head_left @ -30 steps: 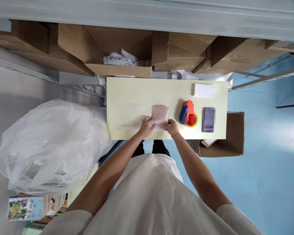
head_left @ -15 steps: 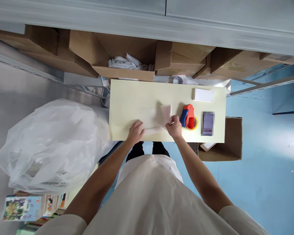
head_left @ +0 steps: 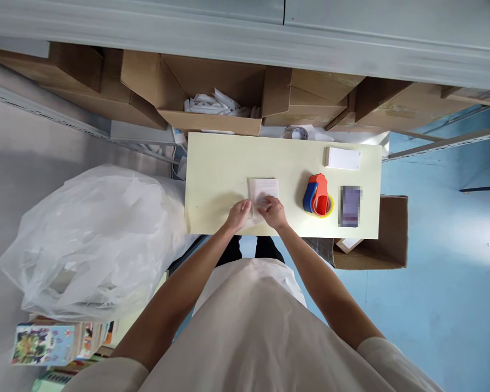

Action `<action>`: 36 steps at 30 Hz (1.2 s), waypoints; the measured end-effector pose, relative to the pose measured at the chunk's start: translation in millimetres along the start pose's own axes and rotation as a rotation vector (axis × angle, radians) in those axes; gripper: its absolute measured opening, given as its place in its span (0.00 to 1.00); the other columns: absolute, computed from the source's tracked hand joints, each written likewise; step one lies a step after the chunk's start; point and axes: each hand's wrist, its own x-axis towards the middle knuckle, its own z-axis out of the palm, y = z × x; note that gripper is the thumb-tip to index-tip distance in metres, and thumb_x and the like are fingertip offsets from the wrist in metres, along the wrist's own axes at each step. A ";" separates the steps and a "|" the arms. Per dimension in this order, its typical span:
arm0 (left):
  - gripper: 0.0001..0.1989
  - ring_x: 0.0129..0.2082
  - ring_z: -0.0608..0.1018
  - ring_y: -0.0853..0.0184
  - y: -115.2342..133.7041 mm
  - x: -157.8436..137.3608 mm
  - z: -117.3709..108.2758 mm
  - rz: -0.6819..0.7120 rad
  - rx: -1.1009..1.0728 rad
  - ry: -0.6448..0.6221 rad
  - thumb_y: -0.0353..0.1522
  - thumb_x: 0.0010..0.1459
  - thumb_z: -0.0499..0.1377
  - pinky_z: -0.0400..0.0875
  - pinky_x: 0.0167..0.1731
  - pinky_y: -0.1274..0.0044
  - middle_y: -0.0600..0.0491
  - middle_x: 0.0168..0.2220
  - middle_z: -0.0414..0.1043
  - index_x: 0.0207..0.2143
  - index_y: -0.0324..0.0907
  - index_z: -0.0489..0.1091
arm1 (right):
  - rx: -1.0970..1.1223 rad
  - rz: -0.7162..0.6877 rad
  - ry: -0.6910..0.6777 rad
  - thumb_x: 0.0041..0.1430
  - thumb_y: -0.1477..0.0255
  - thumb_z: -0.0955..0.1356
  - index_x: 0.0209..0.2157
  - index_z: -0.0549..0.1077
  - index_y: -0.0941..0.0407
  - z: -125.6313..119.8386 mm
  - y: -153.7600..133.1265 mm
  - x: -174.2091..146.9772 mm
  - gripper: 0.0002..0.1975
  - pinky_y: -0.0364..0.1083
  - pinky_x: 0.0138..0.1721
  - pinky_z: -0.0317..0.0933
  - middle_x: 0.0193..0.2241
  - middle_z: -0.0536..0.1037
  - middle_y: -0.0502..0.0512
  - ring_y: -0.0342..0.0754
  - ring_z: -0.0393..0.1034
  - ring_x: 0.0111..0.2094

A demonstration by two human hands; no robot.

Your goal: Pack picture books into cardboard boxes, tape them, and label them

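Note:
A thin, pale, folded sheet (head_left: 263,186) lies on the cream tabletop (head_left: 218,158), close to its front edge. Whether it is paper or plastic I cannot tell. My left hand (head_left: 238,214) is at the sheet's left edge, its fingers pressed together and the thumb against that edge. On the sheet's lower right part rests my right hand (head_left: 274,213), fingers curled and pinching at it; the fingertips hide part of the surface. To the right stands a red and blue tape dispenser (head_left: 319,195) with a yellow-edged roll.
A white stack of cards (head_left: 343,158) and a blurred-out purple item (head_left: 350,207) lie on the right of the table. Open cardboard boxes (head_left: 212,122) line the shelf behind. A big clear plastic bag (head_left: 93,239) bulges at left, above books (head_left: 43,344). Another box (head_left: 394,234) stands at lower right.
The sheet's raised right part has been folded over to the left and now lies flatter. My right hand has moved left with it; my left hand has shifted slightly right, to its edge.

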 end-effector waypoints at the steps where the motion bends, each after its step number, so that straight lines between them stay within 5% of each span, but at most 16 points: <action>1: 0.24 0.48 0.73 0.58 -0.4 -1.7 8.1 -0.014 0.035 -0.010 0.49 0.58 0.48 0.65 0.49 0.68 0.46 0.47 0.73 0.42 0.42 0.71 | -0.005 0.014 0.063 0.47 0.68 0.67 0.44 0.67 0.57 -5.1 6.1 -1.5 0.20 0.52 0.42 0.63 0.40 0.71 0.59 0.50 0.67 0.37; 4: 0.24 0.52 0.71 0.57 -2.7 -4.0 26.8 -0.103 0.093 -0.055 0.47 0.58 0.49 0.65 0.50 0.69 0.44 0.54 0.66 0.47 0.40 0.68 | -0.006 0.097 0.164 0.48 0.71 0.65 0.45 0.67 0.58 -18.4 22.3 -2.6 0.20 0.53 0.44 0.62 0.39 0.72 0.61 0.52 0.67 0.39; 10: 0.27 0.57 0.66 0.54 -2.3 20.4 27.1 -0.117 0.125 -0.055 0.46 0.59 0.48 0.64 0.51 0.67 0.40 0.59 0.59 0.52 0.38 0.64 | 0.331 0.363 0.066 0.44 0.70 0.65 0.35 0.68 0.57 -17.5 29.9 11.4 0.13 0.45 0.32 0.63 0.29 0.73 0.51 0.45 0.68 0.29; 18: 0.27 0.61 0.58 0.56 10.8 11.7 20.0 0.462 0.654 -0.153 0.41 0.59 0.50 0.50 0.59 0.65 0.42 0.61 0.56 0.58 0.37 0.58 | 0.350 0.434 0.149 0.40 0.70 0.65 0.29 0.63 0.56 -22.9 25.0 11.8 0.10 0.42 0.26 0.59 0.25 0.69 0.48 0.42 0.63 0.26; 22: 0.25 0.59 0.60 0.56 0.2 -0.1 23.4 0.454 0.750 -0.177 0.36 0.58 0.51 0.51 0.58 0.65 0.42 0.60 0.57 0.57 0.36 0.59 | 0.453 0.375 0.117 0.40 0.70 0.65 0.30 0.62 0.55 -29.5 12.5 4.1 0.11 0.42 0.25 0.62 0.26 0.66 0.47 0.42 0.62 0.26; 26: 0.27 0.58 0.61 0.55 -12.1 6.7 6.9 0.326 0.590 -0.130 0.30 0.51 0.53 0.54 0.57 0.63 0.43 0.57 0.61 0.56 0.37 0.61 | 0.564 0.306 0.034 0.39 0.70 0.67 0.29 0.59 0.54 -29.6 -13.8 4.6 0.13 0.42 0.24 0.65 0.26 0.63 0.44 0.40 0.62 0.26; 29: 0.28 0.52 0.68 0.58 -18.5 11.4 -19.1 0.174 0.271 -0.076 0.30 0.51 0.50 0.64 0.51 0.65 0.45 0.55 0.64 0.56 0.41 0.61 | 0.583 0.282 -0.040 0.41 0.68 0.68 0.29 0.58 0.53 -24.9 -36.0 7.8 0.15 0.43 0.24 0.66 0.26 0.62 0.43 0.40 0.63 0.25; 36: 0.28 0.42 0.76 0.62 -14.9 11.8 -62.4 -0.047 -0.212 0.000 0.48 0.56 0.49 0.69 0.43 0.68 0.44 0.49 0.70 0.51 0.41 0.67 | 0.457 0.261 -0.044 0.42 0.64 0.70 0.31 0.58 0.52 15.6 -75.0 23.0 0.17 0.42 0.19 0.65 0.28 0.63 0.45 0.39 0.61 0.23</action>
